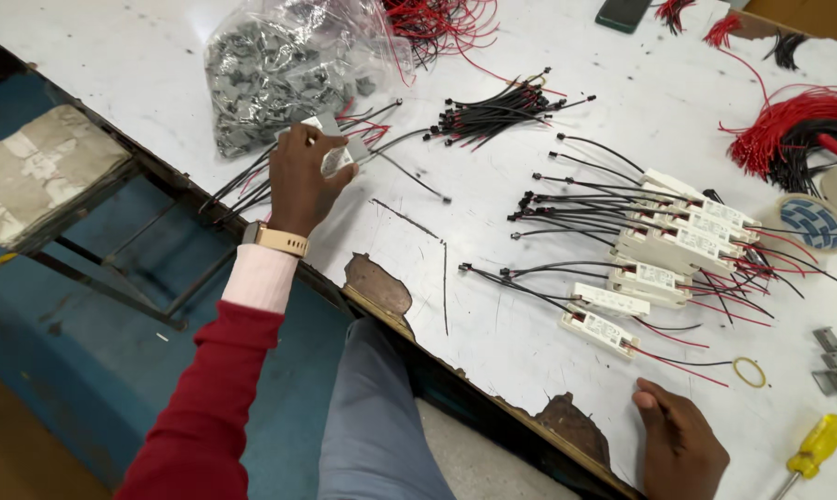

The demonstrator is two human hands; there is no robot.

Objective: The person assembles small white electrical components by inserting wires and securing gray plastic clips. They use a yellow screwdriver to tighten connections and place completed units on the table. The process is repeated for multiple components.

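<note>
Left hand (300,181) upper left of centre, grip clamped on a small white module (335,157) with black and red leads, just below the clear bag of grey parts (279,69). Right hand (682,444) at bottom right, resting on the white tabletop (159,56), fingers loosely curled, holding nothing. Stack of white modules (678,245) right of centre, wired. Rubber band (750,372) and yellow-handled screwdriver (812,449) near right hand

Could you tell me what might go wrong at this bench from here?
The left hand grips a small white module above loose black wires; lifting may snag them. The yellow screwdriver lies near the table edge and could roll off. The right hand could nudge the nearest module's red wire.
</note>
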